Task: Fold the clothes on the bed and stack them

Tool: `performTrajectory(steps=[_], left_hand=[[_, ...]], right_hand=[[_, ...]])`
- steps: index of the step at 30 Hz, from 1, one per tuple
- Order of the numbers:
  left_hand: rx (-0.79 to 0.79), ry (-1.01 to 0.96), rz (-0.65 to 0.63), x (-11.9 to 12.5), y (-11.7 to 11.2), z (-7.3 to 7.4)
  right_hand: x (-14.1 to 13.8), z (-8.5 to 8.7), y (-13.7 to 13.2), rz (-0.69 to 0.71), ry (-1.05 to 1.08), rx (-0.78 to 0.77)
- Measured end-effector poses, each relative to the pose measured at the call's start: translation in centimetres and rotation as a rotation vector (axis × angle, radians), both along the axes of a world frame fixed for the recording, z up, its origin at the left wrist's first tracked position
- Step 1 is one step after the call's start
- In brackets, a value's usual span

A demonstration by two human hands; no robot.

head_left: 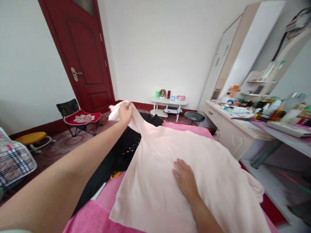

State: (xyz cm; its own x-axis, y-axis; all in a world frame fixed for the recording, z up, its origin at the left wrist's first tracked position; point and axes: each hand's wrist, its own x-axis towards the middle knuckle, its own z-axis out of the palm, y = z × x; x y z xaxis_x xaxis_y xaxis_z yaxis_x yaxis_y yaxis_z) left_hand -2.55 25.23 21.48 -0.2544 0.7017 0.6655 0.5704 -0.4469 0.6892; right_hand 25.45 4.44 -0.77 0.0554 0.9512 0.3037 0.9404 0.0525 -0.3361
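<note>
A pale pink garment (pixel 155 181) lies spread over a pink bed cover (pixel 97 216). My left hand (pixel 125 112) is stretched far out and closed on one corner of the garment, lifting it off the bed. My right hand (pixel 185 177) lies flat on the middle of the garment, fingers stretched out and pressing the cloth down. A black garment with small studs (pixel 121 152) lies under and to the left of the pink one.
A dressing table (pixel 233 126) crowded with bottles stands along the right. A small white table (pixel 167 103) and a round stool (pixel 194 116) stand by the far wall. A red folding chair (pixel 81 118), a yellow stool (pixel 32 138) and a red door (pixel 82 55) are at the left.
</note>
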Motion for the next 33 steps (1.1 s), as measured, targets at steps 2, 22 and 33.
performTrajectory(steps=[2,22,33], left_hand=[[0.212,0.289,-0.267,4.1,-1.2,1.2],[-0.735,0.920,-0.374,-4.5,-21.4,-15.1],[-0.669,0.620,-0.508,-3.5,-23.4,-13.2]], right_hand=[[0.1,0.0,0.0,0.007,0.012,0.009],[-1.8,2.2,-1.5,0.094,-0.099,0.247],[3.4,8.0,5.2,-0.253,-0.250,-0.036]])
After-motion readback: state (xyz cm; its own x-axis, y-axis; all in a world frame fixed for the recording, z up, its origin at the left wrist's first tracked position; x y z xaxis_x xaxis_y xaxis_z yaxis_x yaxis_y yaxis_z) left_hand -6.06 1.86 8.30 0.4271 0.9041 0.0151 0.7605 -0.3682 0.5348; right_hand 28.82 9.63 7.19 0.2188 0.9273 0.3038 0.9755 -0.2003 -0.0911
